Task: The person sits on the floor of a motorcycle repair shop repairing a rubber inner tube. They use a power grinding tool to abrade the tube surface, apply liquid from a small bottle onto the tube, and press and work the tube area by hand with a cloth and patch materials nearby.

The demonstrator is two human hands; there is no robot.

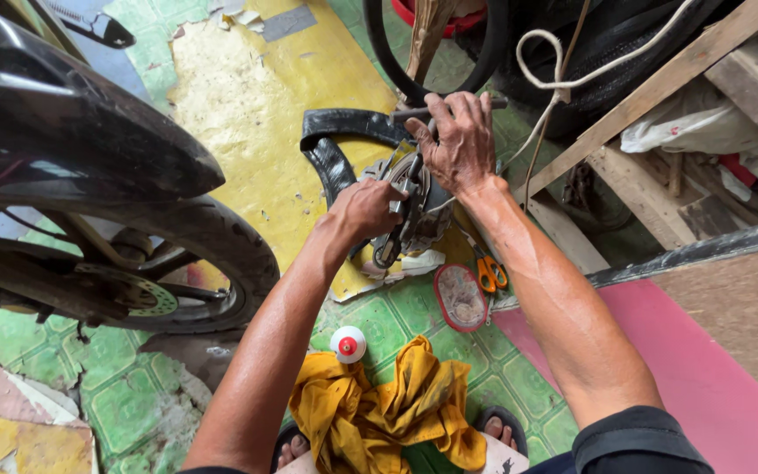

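In the middle of the frame the person bends over a metal clamp press (414, 206) standing on the floor (379, 316), with a strip of black inner tube (331, 154) curving out of it to the upper left. The right hand (458, 140) grips the crossbar on top, fingers wrapped around it, which looks placed for turning. The left hand (366, 209) is closed against the press's side, seemingly to steady it. A motorbike wheel (212, 254) crowds the left; a wooden frame (642, 96) hems in the right. Scissors (490, 274), a small tin (460, 297) and a yellow rag (379, 404) fill the floor nearer the person.
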